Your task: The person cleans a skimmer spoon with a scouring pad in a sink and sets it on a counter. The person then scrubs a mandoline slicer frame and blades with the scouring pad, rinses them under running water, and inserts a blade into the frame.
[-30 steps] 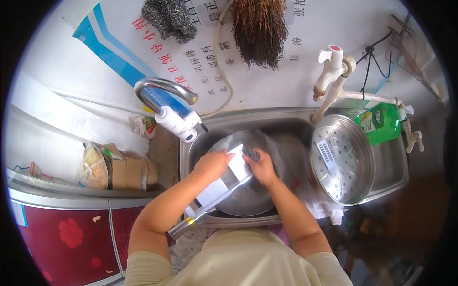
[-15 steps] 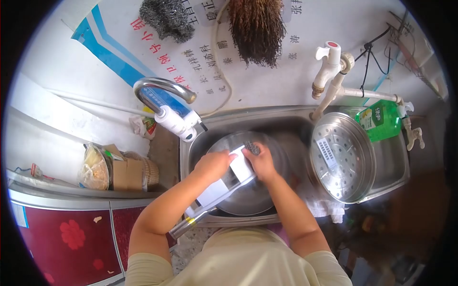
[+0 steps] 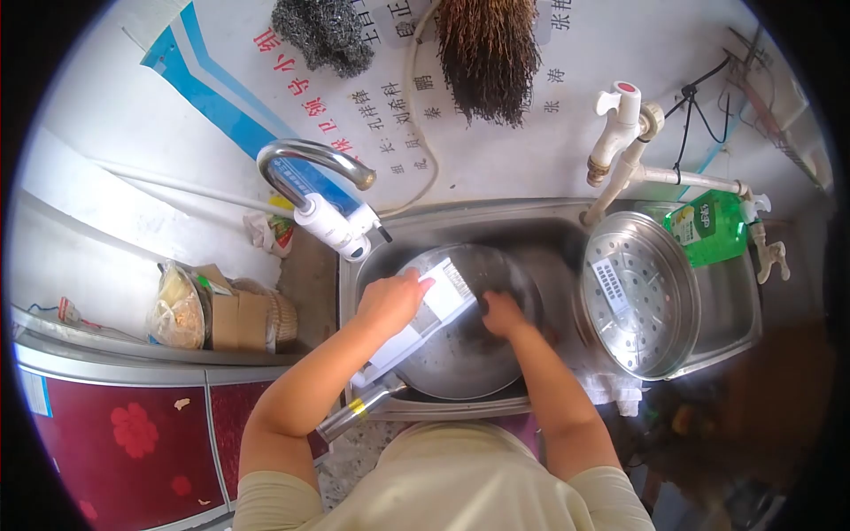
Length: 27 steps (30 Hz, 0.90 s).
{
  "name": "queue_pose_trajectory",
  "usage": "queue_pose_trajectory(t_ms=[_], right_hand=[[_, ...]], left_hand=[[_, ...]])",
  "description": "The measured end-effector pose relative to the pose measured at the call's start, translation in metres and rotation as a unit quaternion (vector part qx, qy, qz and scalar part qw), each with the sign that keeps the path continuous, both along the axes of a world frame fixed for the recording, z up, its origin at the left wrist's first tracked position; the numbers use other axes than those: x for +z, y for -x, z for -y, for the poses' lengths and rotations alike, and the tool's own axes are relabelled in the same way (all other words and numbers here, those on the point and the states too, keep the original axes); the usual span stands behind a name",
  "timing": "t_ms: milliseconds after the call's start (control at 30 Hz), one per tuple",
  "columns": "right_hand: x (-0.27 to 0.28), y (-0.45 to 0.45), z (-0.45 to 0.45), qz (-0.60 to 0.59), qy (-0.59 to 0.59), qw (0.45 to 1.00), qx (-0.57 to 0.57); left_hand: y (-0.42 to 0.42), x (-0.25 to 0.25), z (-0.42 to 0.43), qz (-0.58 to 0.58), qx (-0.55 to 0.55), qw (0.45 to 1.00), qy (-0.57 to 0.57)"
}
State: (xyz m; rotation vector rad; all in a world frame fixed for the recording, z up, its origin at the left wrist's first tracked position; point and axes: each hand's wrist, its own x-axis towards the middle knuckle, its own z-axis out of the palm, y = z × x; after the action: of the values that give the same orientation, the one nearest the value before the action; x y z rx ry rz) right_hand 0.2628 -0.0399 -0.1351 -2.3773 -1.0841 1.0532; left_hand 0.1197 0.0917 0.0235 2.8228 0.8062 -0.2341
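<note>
My left hand (image 3: 392, 301) is closed on a white, flat grater-like tool (image 3: 447, 296) with a toothed end, held slanting above a round metal pan (image 3: 456, 372). The pan sits in the steel sink (image 3: 553, 232), and its handle (image 3: 359, 409) with a yellow band sticks out over the front edge at the left. My right hand (image 3: 503, 313) is low over the right part of the pan, partly in shadow; its fingertips, and whatever they may hold, cannot be made out.
A perforated steamer tray (image 3: 633, 332) leans at the sink's right, beside a green detergent bottle (image 3: 708, 232). A faucet (image 3: 323, 226) arches over the left; a white tap (image 3: 615, 133) stands behind. Steel wool (image 3: 323, 35) and a brush (image 3: 489, 62) hang on the wall.
My right hand has moved right and down, away from the white tool, and the dark scrubber at its fingers no longer shows clearly. My left hand keeps its hold with the tool slightly shifted.
</note>
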Motion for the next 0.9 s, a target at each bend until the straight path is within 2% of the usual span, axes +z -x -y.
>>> queue_pose_trajectory(t_ms=[100, 200, 267, 300, 333, 433, 467, 567, 667, 767, 867, 900], right_hand=[[0.000, -0.005, 0.005, -0.108, -0.198, 0.956, -0.190], [0.064, -0.005, 0.010, -0.363, -0.281, 0.842, -0.282], [0.070, 0.004, 0.011, -0.180, -0.434, 0.857, -0.209], [0.073, 0.007, 0.011, -0.084, -0.502, 0.845, -0.168], [0.078, 0.008, 0.009, -0.035, -0.533, 0.836, -0.129], [0.092, 0.010, 0.014, -0.306, -0.491, 0.803, -0.145], [0.092, 0.003, 0.019, -0.319, -0.477, 0.813, -0.099], [0.085, -0.001, 0.019, -0.601, -0.441, 0.652, -0.140], [0.105, 0.004, 0.021, -0.415, -0.474, 0.770, -0.099], [0.105, 0.013, 0.013, -0.380, -0.476, 0.784, -0.123], [0.093, 0.022, 0.006, -0.251, -0.416, 0.860, -0.157], [0.092, 0.025, 0.004, -0.222, -0.427, 0.857, -0.185]], left_hand=[[0.003, -0.005, -0.005, 0.027, -0.015, 0.999, -0.028], [0.002, 0.000, -0.003, 0.034, -0.018, 0.999, -0.035], [0.000, 0.002, -0.001, 0.049, -0.025, 0.998, -0.035], [-0.001, 0.005, 0.002, 0.055, -0.029, 0.997, -0.038], [-0.002, 0.007, 0.006, 0.059, -0.032, 0.997, -0.040], [0.000, 0.008, 0.008, 0.066, -0.032, 0.997, -0.039], [0.000, 0.007, 0.007, 0.068, -0.030, 0.997, -0.037], [0.004, 0.006, 0.005, 0.077, -0.028, 0.996, -0.041], [0.003, 0.007, 0.006, 0.091, -0.021, 0.995, -0.038], [0.006, 0.003, 0.009, 0.102, -0.038, 0.993, -0.035], [0.005, 0.007, 0.013, 0.115, -0.030, 0.993, -0.022], [0.005, 0.005, 0.013, 0.125, -0.024, 0.992, -0.021]])
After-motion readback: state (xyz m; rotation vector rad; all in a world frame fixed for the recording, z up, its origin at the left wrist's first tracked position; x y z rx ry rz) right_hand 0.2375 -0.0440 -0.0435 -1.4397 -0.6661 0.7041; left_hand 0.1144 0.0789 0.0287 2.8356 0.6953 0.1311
